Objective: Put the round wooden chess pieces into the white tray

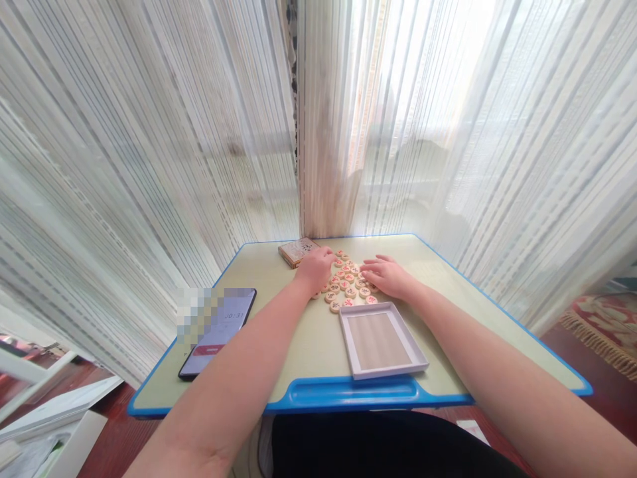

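Note:
Round wooden Chinese chess pieces point(350, 292) with red and dark characters lie loosely clustered on the pale table point(279, 338). At the left edge of the cluster is my left hand point(316, 269), cupped beside the pieces; its fingers are partly hidden from me. My right hand point(389, 276) rests at the right edge with fingers spread, the fingertips over or touching the outer pieces. Nearer to me sits an open shallow white box tray point(381, 338), with a plain brownish bottom. Behind my left hand is a box lid point(298, 251) with a printed top.
A phone point(223, 332) showing a timer lies on the left side of the table. The table has a blue rim with a blue pen groove point(353, 393) at the front. Striped sheer curtains point(149, 133) hang behind. A white box point(74, 445) stands at lower left.

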The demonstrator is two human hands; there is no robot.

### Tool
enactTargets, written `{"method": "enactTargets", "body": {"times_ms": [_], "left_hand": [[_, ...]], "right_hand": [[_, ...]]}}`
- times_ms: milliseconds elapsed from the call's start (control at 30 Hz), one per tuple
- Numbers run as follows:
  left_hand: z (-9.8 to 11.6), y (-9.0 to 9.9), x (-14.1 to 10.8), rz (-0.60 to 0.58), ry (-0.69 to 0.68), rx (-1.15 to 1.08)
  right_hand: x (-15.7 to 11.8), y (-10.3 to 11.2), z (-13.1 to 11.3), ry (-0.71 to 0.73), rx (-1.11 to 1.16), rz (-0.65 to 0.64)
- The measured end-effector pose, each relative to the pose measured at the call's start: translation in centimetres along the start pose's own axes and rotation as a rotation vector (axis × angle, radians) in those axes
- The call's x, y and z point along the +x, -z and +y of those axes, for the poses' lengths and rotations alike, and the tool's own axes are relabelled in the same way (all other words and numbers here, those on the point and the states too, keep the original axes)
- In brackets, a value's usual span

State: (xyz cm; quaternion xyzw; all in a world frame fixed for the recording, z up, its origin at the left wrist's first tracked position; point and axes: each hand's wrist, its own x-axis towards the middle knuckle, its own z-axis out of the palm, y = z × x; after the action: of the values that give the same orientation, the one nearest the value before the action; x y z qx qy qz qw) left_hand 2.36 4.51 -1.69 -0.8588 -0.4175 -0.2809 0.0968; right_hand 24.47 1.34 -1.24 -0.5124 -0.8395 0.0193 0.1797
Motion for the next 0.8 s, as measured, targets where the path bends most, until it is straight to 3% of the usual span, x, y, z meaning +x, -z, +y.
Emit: {"method": "enactTargets", "body": {"times_ms": [200, 567, 800], "left_hand": [[-0.5, 0.2, -0.1, -0.033, 0.055, -0.016], [-0.4, 0.9, -0.3, 0.004, 0.051, -0.093], [0.2, 1.4, 0.0, 0.004, 0.083, -0.141]], "right_hand": [[0.1, 0.1, 0.3, -0.141, 0.000, 0.066], [0.0, 0.7, -0.2, -0.080, 0.014, 0.055], [0.1, 0.4, 0.8, -0.198, -0.016, 0.096]]}}
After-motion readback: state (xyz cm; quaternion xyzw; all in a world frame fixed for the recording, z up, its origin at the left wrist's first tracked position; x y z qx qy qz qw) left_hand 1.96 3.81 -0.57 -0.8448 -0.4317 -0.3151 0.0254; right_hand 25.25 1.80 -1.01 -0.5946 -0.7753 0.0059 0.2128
